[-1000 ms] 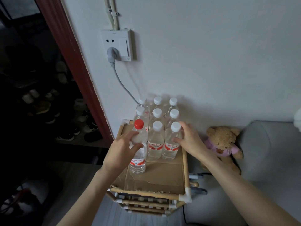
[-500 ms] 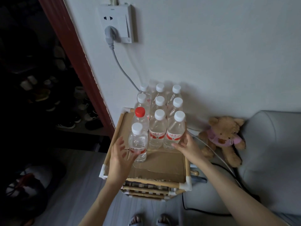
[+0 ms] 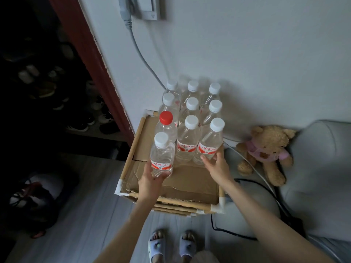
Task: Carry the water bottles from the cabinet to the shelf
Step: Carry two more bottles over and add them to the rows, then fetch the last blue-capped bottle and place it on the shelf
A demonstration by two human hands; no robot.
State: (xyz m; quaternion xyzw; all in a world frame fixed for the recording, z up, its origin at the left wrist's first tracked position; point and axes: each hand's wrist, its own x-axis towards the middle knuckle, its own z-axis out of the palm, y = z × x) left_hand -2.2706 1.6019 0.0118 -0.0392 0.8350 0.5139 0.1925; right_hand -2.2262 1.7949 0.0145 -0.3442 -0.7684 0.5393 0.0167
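Cupping the front bottle (image 3: 162, 156) low with your left hand (image 3: 152, 182), you hold it on the shelf (image 3: 131, 149) beside the packed rows. Your right hand (image 3: 216, 165) rests straight-fingered against the corner bottle (image 3: 209, 144); nudging it could topple its neighbours.

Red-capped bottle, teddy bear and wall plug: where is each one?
Red-capped bottle (image 3: 166, 117): head view, on its red cap.
Teddy bear (image 3: 266, 151): head view, on its pink shirt.
Wall plug (image 3: 125, 11): head view, on the grey plug body.
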